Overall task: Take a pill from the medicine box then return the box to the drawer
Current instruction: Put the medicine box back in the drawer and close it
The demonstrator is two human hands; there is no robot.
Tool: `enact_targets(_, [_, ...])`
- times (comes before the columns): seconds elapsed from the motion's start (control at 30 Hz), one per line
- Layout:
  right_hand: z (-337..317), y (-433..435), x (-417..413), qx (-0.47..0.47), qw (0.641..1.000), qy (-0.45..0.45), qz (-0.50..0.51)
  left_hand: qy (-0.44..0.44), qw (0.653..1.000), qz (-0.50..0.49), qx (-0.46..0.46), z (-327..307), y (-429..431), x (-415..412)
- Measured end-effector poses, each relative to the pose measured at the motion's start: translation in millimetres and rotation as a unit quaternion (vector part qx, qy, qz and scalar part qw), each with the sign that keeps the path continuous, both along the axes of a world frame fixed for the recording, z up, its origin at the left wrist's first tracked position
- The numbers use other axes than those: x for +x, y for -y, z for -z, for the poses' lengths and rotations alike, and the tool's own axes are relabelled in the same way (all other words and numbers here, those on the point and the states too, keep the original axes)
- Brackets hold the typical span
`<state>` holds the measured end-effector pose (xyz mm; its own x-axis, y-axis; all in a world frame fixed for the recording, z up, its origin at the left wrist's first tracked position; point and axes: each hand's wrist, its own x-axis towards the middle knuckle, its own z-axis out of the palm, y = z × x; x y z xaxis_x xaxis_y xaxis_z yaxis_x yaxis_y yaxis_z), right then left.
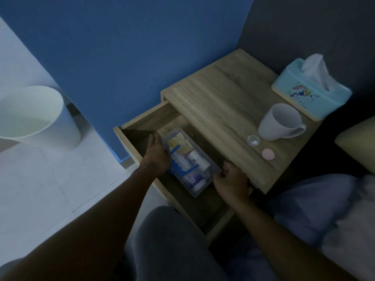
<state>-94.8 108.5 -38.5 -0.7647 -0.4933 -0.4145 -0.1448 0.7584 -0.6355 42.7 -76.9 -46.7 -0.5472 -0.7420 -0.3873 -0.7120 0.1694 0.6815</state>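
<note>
The clear plastic medicine box [199, 180] with a blue handle lies inside the open wooden drawer [142, 123], filled with packets and tubes. My left hand [157, 156] rests against the box's left side, fingers curved along it. My right hand [231, 179] is at the box's right end, fingers spread, just under the nightstand's top edge. On the nightstand top [223, 94] a small clear cup [253, 140] holds white pills, and a pink round lid [267, 154] lies beside it.
A white mug [281, 122] and a light-blue tissue box [310, 90] stand on the nightstand. A white bin [38, 116] sits on the tiled floor at left. A blue wall rises behind the drawer. My knee [172, 240] is below, bedding at right.
</note>
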Motion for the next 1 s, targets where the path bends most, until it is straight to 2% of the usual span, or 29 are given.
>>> enact_targets(0.1, [-20,-8,6,-0.051,0.994,-0.042,-0.082,-0.040,0.998,-0.010,-0.046,-5,-8,9])
enact_targets(0.23, [-35,-25,-5,-0.090,0.969,-0.149,-0.174,-0.048,0.990,0.014,-0.128,-10,-20,31])
enact_targets(0.4, [-31,-44,-39,-0.038,0.922,-0.258,-0.286,-0.019,0.978,-0.011,-0.207,3,-43,62])
enact_targets(0.47, [-25,-48,-52,-0.017,0.900,-0.285,-0.329,-0.025,0.984,-0.046,-0.171,11,-50,69])
enact_targets(0.6, [-10,-51,-65,0.031,0.870,-0.278,-0.405,-0.037,0.993,-0.100,-0.053,31,-55,75])
enact_targets(0.73, [4,-52,-63,0.040,0.865,-0.301,-0.398,-0.113,0.990,-0.076,0.019,42,-58,75])
enact_targets(0.93, [0,-52,-71,0.007,0.877,-0.273,-0.396,-0.107,0.990,-0.057,0.068,53,-50,69])
enact_targets(1.0, [-1,-53,-74,0.010,0.864,-0.294,-0.409,-0.121,0.988,-0.057,0.075,54,-49,61])
